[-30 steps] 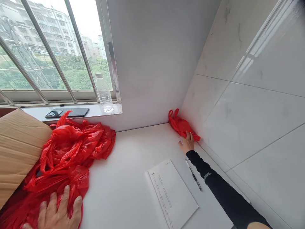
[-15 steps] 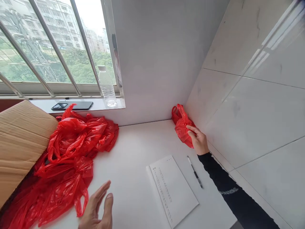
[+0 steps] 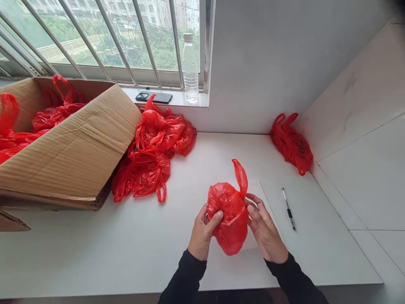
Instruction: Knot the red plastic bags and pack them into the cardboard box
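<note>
A tied red plastic bag point(image 3: 228, 228), rounded and bulging, is held up above the white table. My left hand point(image 3: 203, 232) grips its left side, thumb pressed on the front. My right hand point(image 3: 264, 228) is at its right side near the knot, with bent fingers partly behind the plastic. One twisted handle loop sticks up from the knot. What the bag contains is hidden. Beneath it lies a white notebook point(image 3: 263, 198), mostly covered by the bag and my hands. A black-and-clear pen point(image 3: 288, 209) rests right of the notebook.
A cardboard box point(image 3: 79, 143) with red bags inside stands at the left. Beside it lies a pile of red plastic bags point(image 3: 161, 131). Another red bag bundle point(image 3: 291, 143) sits in the back right corner. A phone point(image 3: 160, 98) and a bottle point(image 3: 190, 69) are on the windowsill.
My right hand has left the red bag bundle in the corner. Both hands are now together on a tied red bag over the notebook. The view has shifted, showing more of the box.
</note>
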Demonstrator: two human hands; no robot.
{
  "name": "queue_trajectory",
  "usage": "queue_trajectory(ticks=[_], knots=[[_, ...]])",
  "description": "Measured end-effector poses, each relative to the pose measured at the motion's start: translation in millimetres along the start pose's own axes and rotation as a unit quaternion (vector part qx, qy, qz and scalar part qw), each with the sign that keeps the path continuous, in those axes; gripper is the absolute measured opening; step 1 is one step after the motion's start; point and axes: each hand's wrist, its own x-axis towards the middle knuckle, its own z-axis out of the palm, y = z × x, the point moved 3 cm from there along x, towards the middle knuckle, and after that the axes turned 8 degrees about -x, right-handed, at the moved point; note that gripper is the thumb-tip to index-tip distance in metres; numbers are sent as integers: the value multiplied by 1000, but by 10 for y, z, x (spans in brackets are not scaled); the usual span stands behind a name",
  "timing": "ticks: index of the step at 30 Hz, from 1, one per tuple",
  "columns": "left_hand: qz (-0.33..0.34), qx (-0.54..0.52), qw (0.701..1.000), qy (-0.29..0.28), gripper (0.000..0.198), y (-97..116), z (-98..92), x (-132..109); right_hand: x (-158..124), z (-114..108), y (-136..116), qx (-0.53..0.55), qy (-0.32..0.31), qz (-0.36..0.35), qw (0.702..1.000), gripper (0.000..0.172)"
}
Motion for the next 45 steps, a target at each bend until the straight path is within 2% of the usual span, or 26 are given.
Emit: queue_trajectory(ticks=[3, 9, 13, 19, 23, 25, 28, 32, 38, 43, 45], knots=[[18, 28, 999, 15, 39, -33, -74, -32, 3, 66, 11, -7, -32, 17, 999, 64], [7, 38, 999, 12, 39, -100, -94, -85, 35, 101, 54, -8, -59, 4, 998, 44], [-5, 31, 999, 39, 42, -105, -121, -115, 39, 90, 80, -2, -56, 16, 998, 43], [7, -5, 1000, -5, 38, -47, -101, -158, 35, 105, 34, -1, -40, 15, 999, 43], [19, 17, 1000, 10, 32, -46, -148, -157, 21, 147, 0, -25, -74, 25, 997, 49], [12, 23, 1000, 12, 31, -69, -166, -151, 21, 147, 15, -27, -81, 34, 996, 46], [0, 28, 999, 21, 32, -108, -186, -143, 35, 122, 53, -21, -72, 35, 997, 39], [-10, 37, 999, 36, 37, -137, -198, -137, 65, 94, 83, -22, -50, 27, 998, 40], [-19, 55, 998, -11, 36, -129, -141, -154, 89, 55, 79, -8, -34, 7, 999, 38], [-24, 44, 999, 8, 35, -139, -162, -158, 74, 60, 47, -34, -87, 20, 995, 35], [-32, 45, 998, 13, 36, -148, -173, -163, 82, 49, 56, -47, -87, 19, 995, 33]])
